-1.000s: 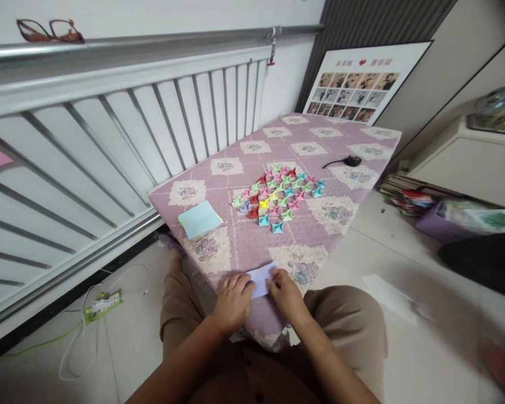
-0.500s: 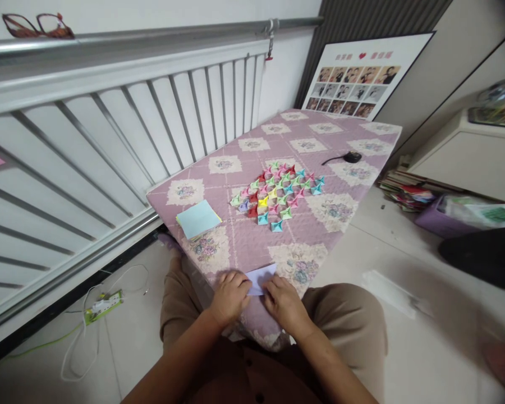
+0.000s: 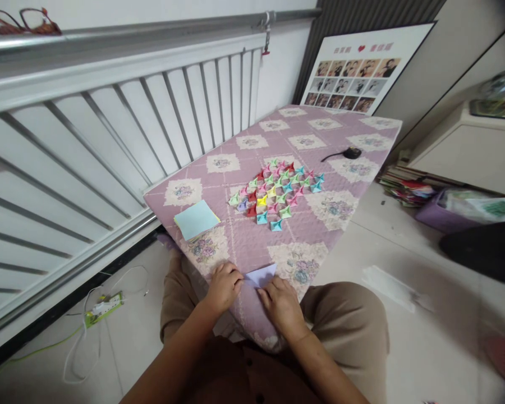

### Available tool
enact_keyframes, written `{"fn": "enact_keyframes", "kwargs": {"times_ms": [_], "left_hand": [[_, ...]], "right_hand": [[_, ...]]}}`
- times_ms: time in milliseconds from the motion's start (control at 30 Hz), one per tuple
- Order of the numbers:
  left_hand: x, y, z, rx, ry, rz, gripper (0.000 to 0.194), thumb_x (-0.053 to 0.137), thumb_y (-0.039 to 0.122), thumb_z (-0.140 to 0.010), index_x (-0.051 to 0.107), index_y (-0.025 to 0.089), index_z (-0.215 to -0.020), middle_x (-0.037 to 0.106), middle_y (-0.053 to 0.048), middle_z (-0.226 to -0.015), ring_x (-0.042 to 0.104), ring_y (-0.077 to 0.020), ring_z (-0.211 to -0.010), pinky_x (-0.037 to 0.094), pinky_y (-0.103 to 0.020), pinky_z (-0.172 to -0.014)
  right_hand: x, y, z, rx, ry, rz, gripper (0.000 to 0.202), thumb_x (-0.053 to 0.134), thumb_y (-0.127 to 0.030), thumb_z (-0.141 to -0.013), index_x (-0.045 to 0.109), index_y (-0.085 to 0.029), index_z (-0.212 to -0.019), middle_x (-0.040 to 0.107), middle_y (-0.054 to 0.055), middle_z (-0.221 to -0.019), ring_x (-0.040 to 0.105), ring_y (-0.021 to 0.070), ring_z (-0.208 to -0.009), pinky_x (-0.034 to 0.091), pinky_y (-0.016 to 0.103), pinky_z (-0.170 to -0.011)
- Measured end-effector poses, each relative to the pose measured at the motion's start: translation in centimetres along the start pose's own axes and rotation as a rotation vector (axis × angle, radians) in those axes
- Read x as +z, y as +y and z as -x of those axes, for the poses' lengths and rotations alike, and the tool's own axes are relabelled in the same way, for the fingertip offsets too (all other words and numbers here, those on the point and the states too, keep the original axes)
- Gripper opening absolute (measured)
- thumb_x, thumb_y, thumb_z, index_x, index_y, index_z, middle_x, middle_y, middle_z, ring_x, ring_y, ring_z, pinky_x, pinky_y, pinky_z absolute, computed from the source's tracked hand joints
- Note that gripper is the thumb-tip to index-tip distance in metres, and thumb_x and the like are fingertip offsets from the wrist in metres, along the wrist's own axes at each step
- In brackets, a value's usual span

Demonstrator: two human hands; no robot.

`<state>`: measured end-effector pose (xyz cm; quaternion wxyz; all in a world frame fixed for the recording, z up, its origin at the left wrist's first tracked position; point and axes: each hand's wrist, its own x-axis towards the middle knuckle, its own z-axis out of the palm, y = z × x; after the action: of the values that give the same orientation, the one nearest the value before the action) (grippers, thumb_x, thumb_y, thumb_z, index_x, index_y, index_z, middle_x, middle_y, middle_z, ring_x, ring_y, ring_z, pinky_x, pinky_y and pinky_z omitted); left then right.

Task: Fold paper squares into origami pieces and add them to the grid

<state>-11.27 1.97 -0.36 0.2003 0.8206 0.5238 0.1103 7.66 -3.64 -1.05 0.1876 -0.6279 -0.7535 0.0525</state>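
A lilac sheet of origami paper (image 3: 261, 275), partly folded, lies at the near corner of the table. My left hand (image 3: 224, 285) is closed on its left end, fingers bent together. At the paper's lower right edge my right hand (image 3: 280, 300) pinches and presses it, its fingertips partly hiding that side. Beyond the hands, several small folded paper pieces (image 3: 261, 201) in red, pink, green, yellow and blue stand in slanting rows. A stack of square paper (image 3: 196, 220), light blue on top, rests to the left.
A floral pink tablecloth (image 3: 252, 247) covers the table. Toward the back right lies a small black object with a cord (image 3: 352, 152). The white radiator (image 3: 122, 140) borders the left side. A photo board (image 3: 349, 78) leans behind. On the floor is a power strip (image 3: 104, 307).
My left hand has shifted slightly left and up along the paper. The paper's near edge now slants, its shape more triangular. My right hand has moved slightly left. The view has shifted a little.
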Motion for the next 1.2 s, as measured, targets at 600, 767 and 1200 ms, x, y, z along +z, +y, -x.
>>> {"fn": "enact_keyframes", "kwargs": {"times_ms": [600, 767, 1200], "left_hand": [[-0.1, 0.2, -1.4, -0.100, 0.001, -0.176, 0.017, 0.060, 0.037, -0.087, 0.066, 0.022, -0.082, 0.059, -0.005, -0.095, 0.050, -0.0234, -0.097, 0.037, -0.037, -0.085], [0.1, 0.3, -1.2, -0.092, 0.030, -0.201, 0.018, 0.060, 0.038, -0.087, 0.063, 0.020, -0.082, 0.058, -0.005, -0.095, 0.049, -0.0240, -0.098, 0.036, -0.038, -0.085], [1.9, 2.6, 1.6, 0.223, 0.076, -0.193, 0.033, 0.048, 0.024, -0.093, 0.054, 0.025, -0.125, 0.059, -0.004, -0.121, 0.048, -0.0220, -0.112, 0.037, -0.038, -0.096]], "right_hand": [[0.0, 0.1, -1.2, 0.058, -0.013, 0.108, 0.022, 0.058, -0.029, -0.086, 0.059, -0.021, -0.066, 0.059, 0.006, -0.078, 0.050, 0.0215, -0.078, 0.035, 0.032, -0.072], [0.2, 0.2, -1.1, 0.063, -0.001, 0.103, 0.023, 0.059, -0.029, -0.086, 0.056, -0.021, -0.065, 0.058, 0.006, -0.077, 0.049, 0.0211, -0.078, 0.034, 0.031, -0.073], [0.3, 0.4, -1.0, 0.053, 0.040, 0.076, 0.014, 0.057, -0.024, -0.085, 0.057, -0.021, -0.071, 0.058, 0.004, -0.077, 0.048, 0.0196, -0.076, 0.031, 0.030, -0.070]]}}
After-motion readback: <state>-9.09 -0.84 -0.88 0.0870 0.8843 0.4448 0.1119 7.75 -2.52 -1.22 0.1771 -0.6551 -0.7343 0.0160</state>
